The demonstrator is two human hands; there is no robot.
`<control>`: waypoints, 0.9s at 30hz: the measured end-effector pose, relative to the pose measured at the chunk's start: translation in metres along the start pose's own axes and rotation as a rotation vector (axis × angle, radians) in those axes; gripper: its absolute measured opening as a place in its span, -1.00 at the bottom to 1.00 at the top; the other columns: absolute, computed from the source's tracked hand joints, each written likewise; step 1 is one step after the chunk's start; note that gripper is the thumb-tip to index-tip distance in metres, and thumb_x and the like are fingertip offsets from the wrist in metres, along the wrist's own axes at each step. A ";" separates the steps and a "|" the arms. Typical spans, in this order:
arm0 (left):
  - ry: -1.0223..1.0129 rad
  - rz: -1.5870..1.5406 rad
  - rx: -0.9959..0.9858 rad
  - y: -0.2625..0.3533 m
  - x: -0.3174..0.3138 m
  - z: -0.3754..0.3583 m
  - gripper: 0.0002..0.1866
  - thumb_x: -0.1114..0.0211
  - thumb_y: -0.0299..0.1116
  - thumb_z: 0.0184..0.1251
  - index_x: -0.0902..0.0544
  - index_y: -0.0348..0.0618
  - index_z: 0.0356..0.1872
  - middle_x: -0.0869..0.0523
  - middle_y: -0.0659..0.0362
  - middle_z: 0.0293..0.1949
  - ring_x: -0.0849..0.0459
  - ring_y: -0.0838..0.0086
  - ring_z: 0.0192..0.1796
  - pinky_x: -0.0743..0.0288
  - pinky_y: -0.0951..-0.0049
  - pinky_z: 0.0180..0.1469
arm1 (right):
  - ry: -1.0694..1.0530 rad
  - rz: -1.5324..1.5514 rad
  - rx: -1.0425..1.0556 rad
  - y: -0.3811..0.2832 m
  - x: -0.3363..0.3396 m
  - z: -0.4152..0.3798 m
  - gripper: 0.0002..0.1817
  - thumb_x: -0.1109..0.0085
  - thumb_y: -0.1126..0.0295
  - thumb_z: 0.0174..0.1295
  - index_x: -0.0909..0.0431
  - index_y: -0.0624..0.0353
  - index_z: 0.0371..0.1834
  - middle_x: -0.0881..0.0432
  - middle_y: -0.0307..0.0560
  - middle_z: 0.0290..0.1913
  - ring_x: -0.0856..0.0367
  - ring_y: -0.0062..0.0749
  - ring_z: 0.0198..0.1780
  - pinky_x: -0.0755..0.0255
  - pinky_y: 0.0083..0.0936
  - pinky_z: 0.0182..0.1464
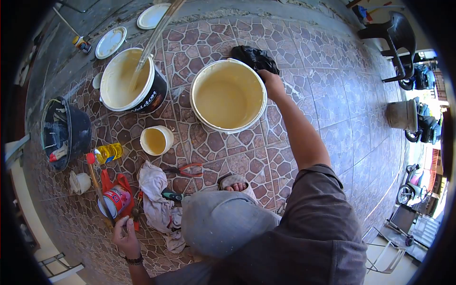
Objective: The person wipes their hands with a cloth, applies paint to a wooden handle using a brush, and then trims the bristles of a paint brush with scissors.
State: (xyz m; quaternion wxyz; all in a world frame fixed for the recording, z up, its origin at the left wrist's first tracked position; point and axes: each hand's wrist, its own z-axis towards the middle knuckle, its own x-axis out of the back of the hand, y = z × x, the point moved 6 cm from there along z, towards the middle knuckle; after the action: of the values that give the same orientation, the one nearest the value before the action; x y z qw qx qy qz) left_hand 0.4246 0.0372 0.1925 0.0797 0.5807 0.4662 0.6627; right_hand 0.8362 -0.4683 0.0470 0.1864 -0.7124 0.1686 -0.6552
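My right hand (272, 84) closes on a crumpled black plastic bag (256, 58), just beyond the rim of a white bucket (228, 126) with cream paint inside; its fingertips are partly hidden. At lower left, my left hand (127, 237) is pinched around the dark lower end of a long, thin, red-tipped tool (97, 183), whose exact kind I cannot make out. Beside that hand is a paint can (116, 199) in a red plastic bag. Left of the white bucket, a black-sided bucket (156, 92) holds cream paint with a stick (154, 40) leaning in it. A small white tub (167, 137) also contains paint.
A dark pail (78, 133) with tools and a bottle of yellow liquid (109, 153) stand left. Rags (154, 190) and red-handled pliers (185, 170) lie near my knee. Two white lids (111, 42) rest at upper left. A black chair (396, 45) and planter (401, 115) stand right.
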 end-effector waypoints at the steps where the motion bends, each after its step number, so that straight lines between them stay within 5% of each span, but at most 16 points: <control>1: -0.009 0.034 0.006 0.004 -0.006 0.000 -0.85 -0.27 -0.49 0.29 -0.63 -0.39 -0.22 -0.69 0.07 -0.25 -0.63 0.41 -0.20 -0.49 0.45 -0.09 | 0.089 0.093 -0.075 0.004 0.018 0.001 -0.59 -0.23 0.20 0.15 -0.59 0.19 0.01 -0.67 0.17 -0.11 -0.65 0.00 -0.12 -0.48 -0.24 -0.03; 3: -0.038 0.049 -0.024 0.018 -0.019 0.007 -0.84 -0.27 -0.48 0.28 -0.63 -0.39 -0.22 -0.69 0.07 -0.24 -0.63 0.41 -0.20 -0.48 0.45 -0.08 | 0.311 0.337 -0.205 0.034 0.035 0.009 -0.71 -0.30 0.22 0.12 -0.69 0.15 -0.16 -0.72 0.04 -0.33 -0.70 -0.21 -0.26 -0.51 -0.37 -0.12; 4: -0.063 0.060 -0.052 0.026 -0.025 0.011 -0.84 -0.28 -0.48 0.28 -0.64 -0.40 -0.21 -0.70 0.07 -0.24 -0.63 0.42 -0.19 -0.48 0.45 -0.07 | 0.227 0.727 -0.255 0.055 0.030 0.018 -0.71 -0.28 0.22 0.17 -0.69 0.18 -0.15 -0.70 -0.08 -0.35 -0.66 -0.38 -0.30 -0.51 -0.43 -0.17; 6: -0.081 0.022 -0.041 0.030 -0.039 0.015 -0.83 -0.28 -0.48 0.27 -0.64 -0.39 -0.21 -0.70 0.07 -0.25 -0.63 0.42 -0.20 -0.48 0.44 -0.07 | 0.096 0.962 -0.239 0.039 0.055 0.014 -0.70 -0.22 0.24 0.24 -0.66 0.23 -0.12 -0.66 -0.17 -0.36 -0.60 -0.54 -0.31 -0.48 -0.52 -0.25; 10: -0.171 0.046 -0.072 0.050 -0.063 0.017 -0.82 -0.29 -0.47 0.25 -0.64 -0.39 -0.20 -0.70 0.08 -0.27 -0.64 0.44 -0.22 -0.50 0.43 -0.08 | -0.032 1.251 -0.127 0.023 0.055 0.022 -0.70 -0.16 0.26 0.28 -0.62 0.25 -0.06 -0.66 -0.14 -0.34 -0.59 -0.54 -0.34 -0.44 -0.57 -0.31; 12: -0.163 0.001 -0.071 0.046 -0.067 0.015 -0.81 -0.31 -0.48 0.24 -0.64 -0.38 -0.19 -0.70 0.08 -0.28 -0.65 0.45 -0.23 -0.50 0.43 -0.09 | -0.169 1.273 -0.454 0.043 0.015 0.030 -0.68 -0.09 0.24 0.32 -0.60 0.29 -0.07 -0.67 -0.11 -0.33 -0.60 -0.50 -0.33 -0.46 -0.56 -0.29; 13: -0.189 -0.003 -0.060 0.052 -0.070 0.012 -0.81 -0.31 -0.48 0.23 -0.64 -0.38 -0.18 -0.70 0.08 -0.28 -0.65 0.45 -0.23 -0.50 0.43 -0.10 | -0.159 0.828 -0.501 0.046 0.009 0.030 -0.74 -0.07 0.33 0.26 -0.62 0.29 -0.16 -0.69 0.03 -0.33 -0.66 -0.20 -0.28 -0.52 -0.35 -0.18; 14: -0.210 -0.006 -0.047 0.054 -0.071 0.010 -0.81 -0.31 -0.48 0.23 -0.64 -0.38 -0.18 -0.70 0.08 -0.28 -0.65 0.45 -0.22 -0.51 0.44 -0.10 | -0.171 0.833 -0.489 0.045 0.000 0.032 -0.74 -0.07 0.33 0.26 -0.62 0.29 -0.16 -0.69 0.03 -0.33 -0.66 -0.20 -0.28 -0.52 -0.35 -0.18; 16: -0.183 0.028 -0.031 0.048 -0.067 0.008 -0.81 -0.32 -0.49 0.21 -0.64 -0.37 -0.18 -0.71 0.07 -0.29 -0.67 0.45 -0.22 -0.51 0.45 -0.11 | -0.041 -0.048 0.073 0.026 -0.009 0.044 -0.77 -0.04 0.43 0.11 -0.61 0.30 -0.25 -0.66 0.19 -0.34 -0.63 0.09 -0.18 -0.50 -0.18 -0.04; 18: -0.251 0.089 -0.089 0.054 -0.069 0.007 -0.80 -0.33 -0.50 0.19 -0.64 -0.37 -0.19 -0.71 0.05 -0.29 -0.68 0.43 -0.21 -0.51 0.47 -0.12 | 0.025 -0.080 0.123 0.016 -0.007 0.051 -0.74 -0.01 0.47 -0.01 -0.62 0.28 -0.27 -0.62 0.31 -0.25 -0.57 0.22 -0.07 -0.45 -0.11 0.04; 20: -0.256 0.087 -0.065 0.054 -0.068 0.006 -0.80 -0.33 -0.49 0.16 -0.65 -0.34 -0.19 -0.70 0.03 -0.31 -0.70 0.36 -0.23 -0.52 0.45 -0.15 | -0.054 -0.272 0.038 0.021 -0.012 0.061 -0.73 0.00 0.44 0.04 -0.62 0.29 -0.24 -0.60 0.30 -0.06 -0.59 0.15 0.00 -0.46 -0.12 0.07; 24: -0.238 0.127 -0.049 0.045 -0.063 0.003 -0.80 -0.35 -0.44 0.16 -0.65 -0.31 -0.20 -0.70 0.03 -0.32 -0.71 0.25 -0.24 -0.53 0.41 -0.16 | -0.215 -0.420 0.005 0.051 -0.021 0.069 -0.72 0.03 0.41 0.16 -0.63 0.37 -0.26 -0.64 0.35 -0.17 -0.62 0.19 -0.05 -0.49 -0.05 0.01; 27: -0.229 0.088 -0.085 0.043 -0.064 0.003 -0.78 -0.36 -0.40 0.16 -0.65 -0.30 -0.20 -0.70 0.01 -0.28 -0.70 0.19 -0.22 -0.54 0.37 -0.15 | -0.071 -0.519 0.001 0.052 -0.013 0.059 -0.74 -0.02 0.35 0.20 -0.64 0.32 -0.27 -0.61 0.36 -0.13 -0.60 0.22 -0.02 -0.49 -0.04 0.01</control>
State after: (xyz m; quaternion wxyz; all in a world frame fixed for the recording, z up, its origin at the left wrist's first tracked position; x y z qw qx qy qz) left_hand 0.4654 -0.0261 0.1784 0.1276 0.6684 0.3998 0.6141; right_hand 0.8941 -0.5048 0.0064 0.0182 -0.7544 -0.0269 -0.6556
